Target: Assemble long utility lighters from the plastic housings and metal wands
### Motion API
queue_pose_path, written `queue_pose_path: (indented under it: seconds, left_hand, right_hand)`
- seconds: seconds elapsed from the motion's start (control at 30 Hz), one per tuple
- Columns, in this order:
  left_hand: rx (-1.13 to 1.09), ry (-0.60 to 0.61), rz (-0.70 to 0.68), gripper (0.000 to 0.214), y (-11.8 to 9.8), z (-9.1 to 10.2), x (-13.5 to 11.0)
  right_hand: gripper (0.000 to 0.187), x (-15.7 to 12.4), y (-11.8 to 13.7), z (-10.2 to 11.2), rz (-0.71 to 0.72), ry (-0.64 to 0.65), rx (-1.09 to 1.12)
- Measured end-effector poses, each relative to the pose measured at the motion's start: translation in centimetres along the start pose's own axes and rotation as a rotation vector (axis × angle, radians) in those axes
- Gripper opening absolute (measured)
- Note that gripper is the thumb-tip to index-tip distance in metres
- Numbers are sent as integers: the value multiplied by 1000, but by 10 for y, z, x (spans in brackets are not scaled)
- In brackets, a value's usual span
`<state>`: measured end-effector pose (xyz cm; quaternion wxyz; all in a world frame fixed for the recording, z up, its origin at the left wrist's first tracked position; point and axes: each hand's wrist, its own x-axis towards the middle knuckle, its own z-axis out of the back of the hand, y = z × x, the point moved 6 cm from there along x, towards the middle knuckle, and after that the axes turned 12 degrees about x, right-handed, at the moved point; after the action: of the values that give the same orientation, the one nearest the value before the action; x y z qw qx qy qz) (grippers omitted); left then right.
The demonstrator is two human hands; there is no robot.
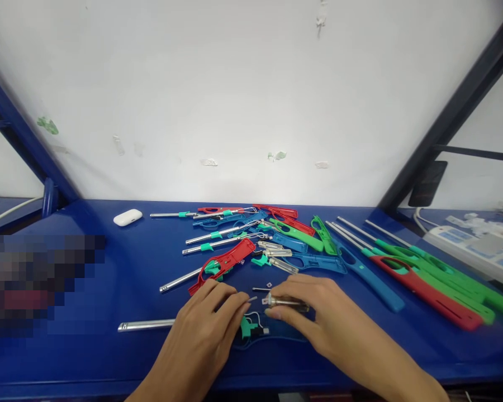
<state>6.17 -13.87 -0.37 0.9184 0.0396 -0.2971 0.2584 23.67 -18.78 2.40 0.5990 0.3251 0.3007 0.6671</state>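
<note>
My right hand (pixel 318 307) grips a clear lighter fuel tank (pixel 291 303) between thumb and fingers, its valve end pointing left. Opposite it, my left hand (pixel 209 321) is closed in a pinch on a thin grey piece (pixel 252 298), whose tip points at the valve; the two look slightly apart. Beneath both hands lies an opened blue lighter shell (pixel 276 335) with a green trigger (pixel 246 328), white wire and a silver barrel (pixel 146 325), partly hidden by my left hand. A small metal rod (pixel 260 289) rests just behind the fuel tank.
Behind my hands lie opened lighter parts: a red shell (pixel 230 259), several silver barrels, and loose fuel tanks (pixel 276 251). Long lighters, including a red one (pixel 427 290), lie to the right. A white earbud case (pixel 128 217) sits back left; a power strip (pixel 465 245) stands far right.
</note>
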Motion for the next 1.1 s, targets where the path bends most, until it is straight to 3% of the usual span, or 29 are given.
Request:
queue_pose_path:
  seconds: [0.2,0.47,0.8,1.1]
  left_hand:
    - [2,-54,-50,36,-4,4,-4]
    - [-10,-61,-71,16,-10,10,4]
    - [-57,39,-113,17,-12,5,2]
    - [-34,-15,-92,17,-13,11,6]
  right_hand:
    - [14,5,1,-1,41,-20,-27]
    - [11,5,4,-8,114,23,2]
    - [8,3,3,-6,122,0,7]
    - [10,3,5,-8,122,-1,12]
